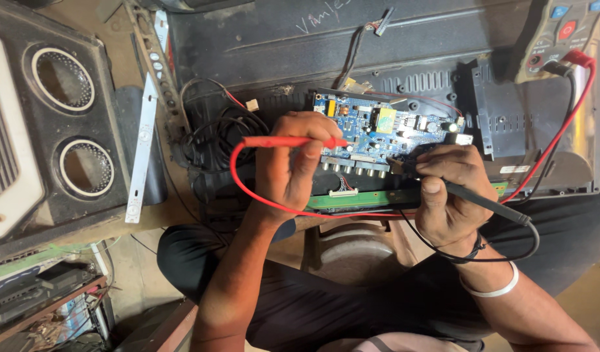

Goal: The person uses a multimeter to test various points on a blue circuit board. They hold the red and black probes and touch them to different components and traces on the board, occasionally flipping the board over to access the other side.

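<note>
My left hand (290, 163) grips a red test probe (274, 141), its tip pointing right onto a blue circuit board (384, 127). My right hand (446, 195) pinches a black test probe (489, 205), whose tip touches the board's lower edge near a row of round connectors (352, 168). The board is mounted inside the open back of a flat black television (300, 45). Red and black leads (560, 130) run from the probes up to a multimeter (564, 32) at the top right.
A black speaker cabinet (58, 117) with two round openings stands at the left. A white strip (140, 150) leans beside it. A tangle of black wires (221, 127) lies left of the board. A narrow green board (371, 199) sits below it. Cluttered shelves (39, 306) fill the bottom left.
</note>
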